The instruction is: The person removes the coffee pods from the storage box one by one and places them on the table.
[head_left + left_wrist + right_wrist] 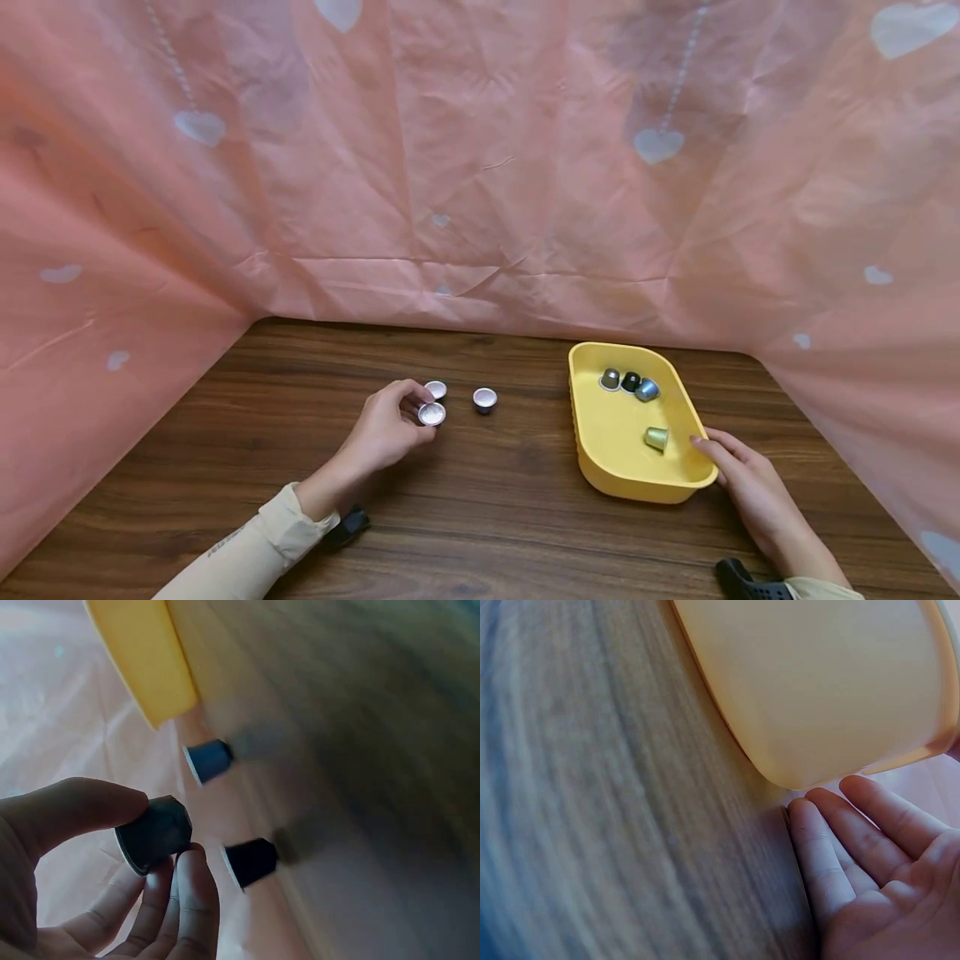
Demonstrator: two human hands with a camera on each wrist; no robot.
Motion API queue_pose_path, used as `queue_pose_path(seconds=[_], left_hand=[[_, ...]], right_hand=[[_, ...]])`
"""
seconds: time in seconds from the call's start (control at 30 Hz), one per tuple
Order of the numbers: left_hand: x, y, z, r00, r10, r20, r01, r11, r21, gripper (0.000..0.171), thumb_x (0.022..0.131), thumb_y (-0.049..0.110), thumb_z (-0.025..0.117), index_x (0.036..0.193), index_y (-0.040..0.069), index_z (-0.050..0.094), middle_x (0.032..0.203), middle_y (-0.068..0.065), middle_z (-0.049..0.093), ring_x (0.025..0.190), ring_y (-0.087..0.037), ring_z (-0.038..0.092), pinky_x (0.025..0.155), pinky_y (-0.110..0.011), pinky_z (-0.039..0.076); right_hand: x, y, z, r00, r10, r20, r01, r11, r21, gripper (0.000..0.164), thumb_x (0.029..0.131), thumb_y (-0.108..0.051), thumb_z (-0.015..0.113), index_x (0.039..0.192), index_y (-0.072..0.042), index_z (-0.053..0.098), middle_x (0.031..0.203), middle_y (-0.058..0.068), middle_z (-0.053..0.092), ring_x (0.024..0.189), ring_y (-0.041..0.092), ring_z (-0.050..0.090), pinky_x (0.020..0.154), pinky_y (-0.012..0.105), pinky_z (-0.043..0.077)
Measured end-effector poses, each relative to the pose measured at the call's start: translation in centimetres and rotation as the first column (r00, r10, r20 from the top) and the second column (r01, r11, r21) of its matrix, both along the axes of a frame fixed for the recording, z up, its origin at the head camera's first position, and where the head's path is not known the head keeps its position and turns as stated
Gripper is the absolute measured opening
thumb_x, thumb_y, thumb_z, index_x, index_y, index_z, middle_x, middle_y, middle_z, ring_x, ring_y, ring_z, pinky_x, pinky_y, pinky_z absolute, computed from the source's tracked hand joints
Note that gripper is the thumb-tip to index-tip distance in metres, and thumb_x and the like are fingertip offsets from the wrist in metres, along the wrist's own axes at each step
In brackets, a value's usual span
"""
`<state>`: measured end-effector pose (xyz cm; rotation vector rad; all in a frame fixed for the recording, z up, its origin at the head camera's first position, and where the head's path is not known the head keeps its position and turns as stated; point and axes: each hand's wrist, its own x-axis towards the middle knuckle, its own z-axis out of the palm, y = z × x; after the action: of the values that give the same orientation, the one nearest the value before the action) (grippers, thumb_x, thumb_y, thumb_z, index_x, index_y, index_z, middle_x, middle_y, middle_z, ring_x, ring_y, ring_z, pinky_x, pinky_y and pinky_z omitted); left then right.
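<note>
A: Head view, go.
B: Left hand is pinching a dark capsule, foil facing up. Second capsule is sitting just behind it, third capsule to its right, both foil-up on the wooden table.
A: Right hand?
B: It's gripping the yellow tray by the near right corner, thumb hooking over the rim. Four capsules are lying inside: grey-brown capsule, black capsule and blue capsule bunching at the far end, green capsule resting nearer the thumb.
A: Left wrist?
B: Thumb and fingertips are closing round the dark capsule's sides. The two loose ones are showing blue and black bodies, the blue-bodied one standing nearer the tray.
A: Right wrist?
B: Fingers are stretching fairly straight along the tray's outside; the thumb is mostly falling out of frame.
</note>
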<state>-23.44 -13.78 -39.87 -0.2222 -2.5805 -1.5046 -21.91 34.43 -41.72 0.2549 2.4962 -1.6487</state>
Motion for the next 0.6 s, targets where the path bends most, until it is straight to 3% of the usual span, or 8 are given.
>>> queue_pose_path(seconds=[0.3,0.6], left_hand=[[-0.03,-0.43,-0.27,1.000,0.011,-0.012,-0.012,0.996,-0.083,0.035,0.069,-0.006,0.081,0.101,0.005,0.073,0.100,-0.010,0.072,0.087,-0.016,0.070,0.076,-0.024,0.054],[-0.09,-0.62,-0.46,1.000,-0.006,0.001,0.006,0.993,-0.120,0.037,0.069,-0.003,0.086,0.102,0.005,0.072,0.098,-0.009,0.073,0.085,-0.016,0.072,0.075,-0.028,0.054]], right_hand=[[-0.13,0.13,0.08,1.000,0.011,0.011,-0.012,1.000,0.016,0.080,0.110,-0.055,0.054,0.164,0.000,0.034,0.119,-0.029,0.058,0.104,-0.016,0.057,0.086,0.010,0.048],[-0.06,0.10,0.00,1.000,0.008,-0.007,-0.008,1.000,0.003,0.078,0.110,-0.053,0.055,0.162,0.002,0.037,0.111,-0.034,0.058,0.102,-0.016,0.058,0.086,0.010,0.049]])
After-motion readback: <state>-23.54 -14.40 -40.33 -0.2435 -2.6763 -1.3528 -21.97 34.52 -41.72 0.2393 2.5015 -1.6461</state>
